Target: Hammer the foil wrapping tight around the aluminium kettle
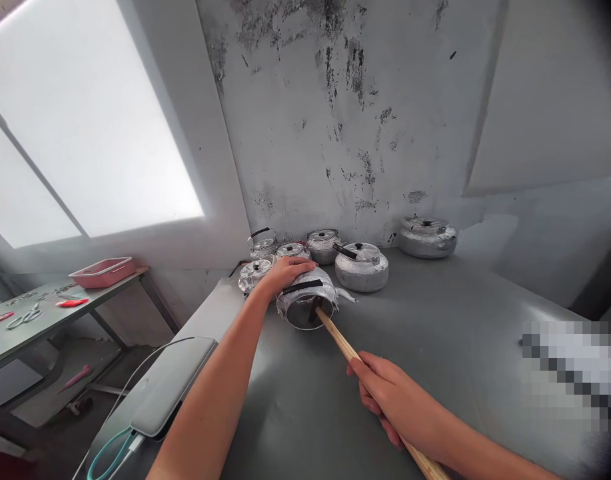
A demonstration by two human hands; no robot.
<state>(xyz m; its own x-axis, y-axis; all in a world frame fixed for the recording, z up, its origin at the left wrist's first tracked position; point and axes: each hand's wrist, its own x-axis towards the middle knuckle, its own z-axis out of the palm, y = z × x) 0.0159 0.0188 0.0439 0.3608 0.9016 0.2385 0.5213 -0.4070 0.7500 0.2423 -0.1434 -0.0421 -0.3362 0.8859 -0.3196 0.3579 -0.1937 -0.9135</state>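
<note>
A dented aluminium kettle (318, 280) lies tipped on the grey metal table, its round opening facing me and its spout pointing right. From above, my left hand (291, 270) holds the kettle's body, fingers laid over the top. The black-gripped handle crosses just above the opening. My right hand (382, 390) is closed round the wooden handle of a hammer (342, 343). The hammer's dark head sits inside the kettle mouth, partly hidden by the rim.
Several lidded kettles stand behind, including a larger one (362, 272) and another by the wall (428, 239). A power bank (172, 387) with cables lies at the left edge. On a side table are a pink basket (104, 273) and scissors (26, 317).
</note>
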